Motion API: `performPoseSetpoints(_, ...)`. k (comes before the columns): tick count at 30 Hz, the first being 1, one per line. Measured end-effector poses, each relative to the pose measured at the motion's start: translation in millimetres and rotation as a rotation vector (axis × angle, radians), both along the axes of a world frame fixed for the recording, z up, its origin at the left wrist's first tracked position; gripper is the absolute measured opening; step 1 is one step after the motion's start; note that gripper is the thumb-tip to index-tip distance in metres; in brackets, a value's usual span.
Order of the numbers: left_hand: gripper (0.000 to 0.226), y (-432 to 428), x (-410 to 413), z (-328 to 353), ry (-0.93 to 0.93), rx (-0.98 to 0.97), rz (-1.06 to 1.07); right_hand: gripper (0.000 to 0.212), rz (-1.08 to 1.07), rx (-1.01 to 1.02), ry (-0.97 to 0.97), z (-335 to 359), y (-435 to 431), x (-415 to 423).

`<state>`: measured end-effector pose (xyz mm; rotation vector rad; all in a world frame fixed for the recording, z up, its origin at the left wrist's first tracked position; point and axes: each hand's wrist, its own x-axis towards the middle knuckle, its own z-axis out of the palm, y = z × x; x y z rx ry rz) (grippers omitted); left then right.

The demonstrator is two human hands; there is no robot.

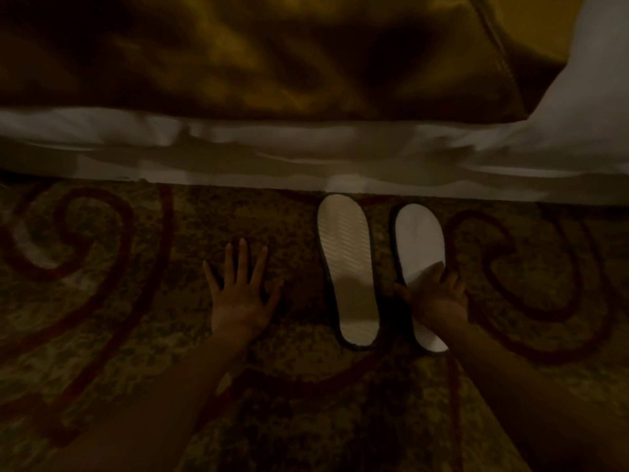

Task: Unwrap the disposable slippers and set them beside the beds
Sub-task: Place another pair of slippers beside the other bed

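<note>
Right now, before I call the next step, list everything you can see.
left slipper: one, white, ribbed face up, on the carpet by the bed
right slipper: one, white, smooth face up, beside the left one, not touching it
carpet: one, olive-brown with red swirls, covers the floor
bed cover: one, golden brown, across the top of the view
sheet: one, white, along the bed's edge under the cover
left hand: one, flat on the carpet, fingers spread, left of the slippers
right hand: one, rests on the right slipper's near half
</note>
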<state>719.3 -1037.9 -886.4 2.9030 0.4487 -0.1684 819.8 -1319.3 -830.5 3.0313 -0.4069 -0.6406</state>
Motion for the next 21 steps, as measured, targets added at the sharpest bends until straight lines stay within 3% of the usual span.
performPoseSetpoints(2,0.073,-0.3,0.1,0.7,-0.002,0.001,-0.001,0.101,0.011,0.005,-0.055,7.8,7.1,-0.4)
performPoseSetpoints(7,0.072,-0.3,0.2,0.0,0.023,0.034,0.0,0.08,0.326,0.006,-0.338,19.1,64.8,-18.1)
performPoseSetpoints(10,0.073,-0.2,0.3,-1.0,0.024,0.055,-0.005,0.081,0.454,0.04,-0.319,17.1,97.3,-23.9)
performPoseSetpoints(14,0.072,0.5,0.8,-4.3,0.02,0.039,0.002,0.099,0.438,0.088,-0.039,4.5,119.1,-30.8)
performPoseSetpoints(16,0.073,0.9,0.6,-5.6,0.018,0.053,-0.001,0.102,0.449,0.053,0.002,1.2,121.9,-34.3)
performPoseSetpoints(21,0.073,1.3,1.7,-6.1,0.02,0.062,0.004,0.069,0.409,0.042,-0.045,10.0,122.6,-31.8)
